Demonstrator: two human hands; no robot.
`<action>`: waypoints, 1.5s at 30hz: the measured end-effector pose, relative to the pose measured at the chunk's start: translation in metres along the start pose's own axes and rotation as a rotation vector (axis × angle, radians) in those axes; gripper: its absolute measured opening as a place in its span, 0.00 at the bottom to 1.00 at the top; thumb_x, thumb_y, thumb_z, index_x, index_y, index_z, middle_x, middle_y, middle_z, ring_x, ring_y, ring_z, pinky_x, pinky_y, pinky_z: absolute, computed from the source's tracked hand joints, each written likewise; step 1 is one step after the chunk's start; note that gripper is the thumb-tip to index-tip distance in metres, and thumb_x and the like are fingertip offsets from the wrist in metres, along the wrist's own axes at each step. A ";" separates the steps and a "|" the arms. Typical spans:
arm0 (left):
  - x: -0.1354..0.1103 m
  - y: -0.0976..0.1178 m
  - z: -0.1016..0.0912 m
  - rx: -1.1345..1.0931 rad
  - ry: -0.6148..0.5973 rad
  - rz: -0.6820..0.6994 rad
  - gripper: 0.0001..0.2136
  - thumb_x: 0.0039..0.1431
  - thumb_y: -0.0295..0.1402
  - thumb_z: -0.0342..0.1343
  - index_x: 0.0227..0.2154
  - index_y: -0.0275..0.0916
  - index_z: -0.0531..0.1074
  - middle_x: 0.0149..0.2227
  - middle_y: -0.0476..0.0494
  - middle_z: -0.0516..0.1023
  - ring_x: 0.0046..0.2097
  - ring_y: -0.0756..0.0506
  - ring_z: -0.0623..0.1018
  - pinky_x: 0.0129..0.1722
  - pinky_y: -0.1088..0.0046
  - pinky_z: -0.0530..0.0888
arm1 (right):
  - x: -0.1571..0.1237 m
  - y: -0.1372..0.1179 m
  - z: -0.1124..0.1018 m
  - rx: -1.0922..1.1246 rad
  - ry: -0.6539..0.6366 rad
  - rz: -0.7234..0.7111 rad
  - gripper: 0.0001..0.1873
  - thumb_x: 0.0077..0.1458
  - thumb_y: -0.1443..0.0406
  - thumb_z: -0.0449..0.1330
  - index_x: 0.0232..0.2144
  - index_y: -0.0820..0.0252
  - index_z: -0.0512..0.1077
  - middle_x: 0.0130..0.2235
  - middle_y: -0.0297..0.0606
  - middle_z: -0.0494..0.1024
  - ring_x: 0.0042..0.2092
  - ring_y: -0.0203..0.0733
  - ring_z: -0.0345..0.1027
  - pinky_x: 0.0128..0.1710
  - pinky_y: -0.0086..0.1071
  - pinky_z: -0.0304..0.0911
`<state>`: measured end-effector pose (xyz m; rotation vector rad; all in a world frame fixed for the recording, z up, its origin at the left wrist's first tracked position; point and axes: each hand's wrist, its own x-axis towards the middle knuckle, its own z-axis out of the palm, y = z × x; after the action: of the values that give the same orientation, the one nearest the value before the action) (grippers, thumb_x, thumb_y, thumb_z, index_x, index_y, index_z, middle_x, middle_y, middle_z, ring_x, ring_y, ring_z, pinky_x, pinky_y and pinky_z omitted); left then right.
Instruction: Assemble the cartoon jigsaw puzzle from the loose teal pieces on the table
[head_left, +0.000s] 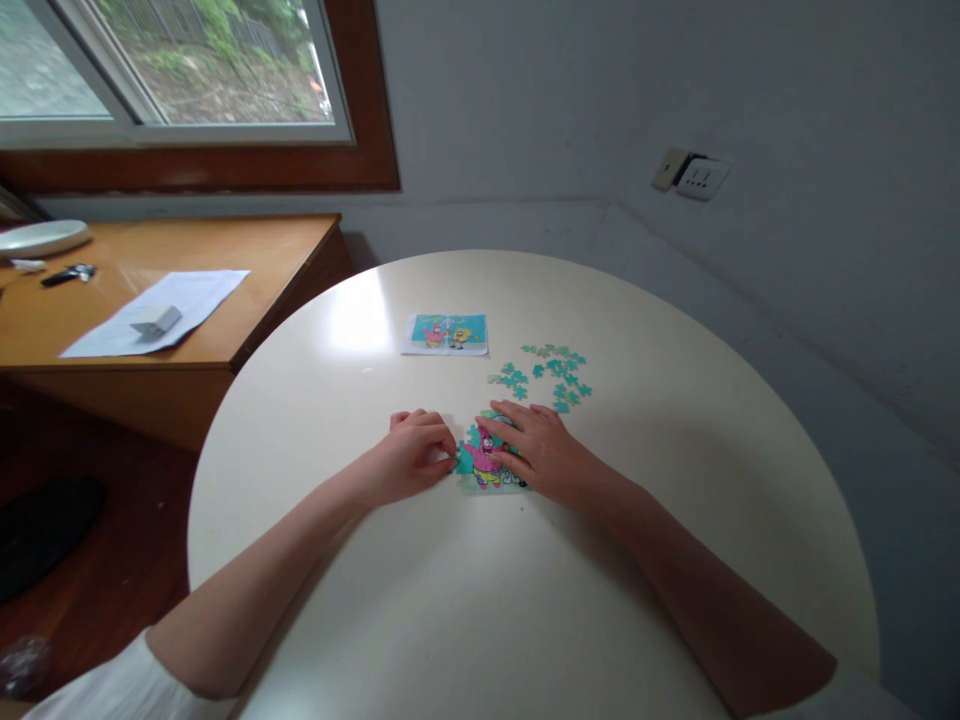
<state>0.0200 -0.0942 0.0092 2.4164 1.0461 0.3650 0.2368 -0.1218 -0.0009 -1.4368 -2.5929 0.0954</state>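
A partly assembled jigsaw puzzle (486, 466) lies flat on the white table, showing a pink cartoon starfish on teal. My left hand (417, 455) is at its left edge, with thumb and forefinger pinched on a small teal puzzle piece (457, 459) that is mostly covered by the fingertips. Across the upper right part of the puzzle rests my right hand (541, 452), palm down with fingers spread, hiding that side of the picture. Loose teal puzzle pieces (562, 370) lie scattered just beyond my right hand, some of them overlapping.
Behind the puzzle lies a reference picture card (448, 335) with the cartoon figures. The round white table (465, 610) has its far edge near the wall. To the left, a wooden desk (292, 245) bears papers (199, 290) and a small white box (157, 321).
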 end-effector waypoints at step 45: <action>0.003 0.003 0.003 -0.034 0.024 -0.080 0.04 0.49 0.33 0.56 0.24 0.39 0.68 0.27 0.50 0.70 0.36 0.47 0.68 0.43 0.66 0.57 | 0.000 0.002 0.003 -0.005 0.020 -0.013 0.21 0.60 0.61 0.46 0.54 0.56 0.62 0.57 0.46 0.63 0.58 0.46 0.55 0.54 0.44 0.51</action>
<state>0.0251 -0.0949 0.0086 2.3378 1.1336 0.3816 0.2376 -0.1208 -0.0040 -1.4155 -2.5873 0.0726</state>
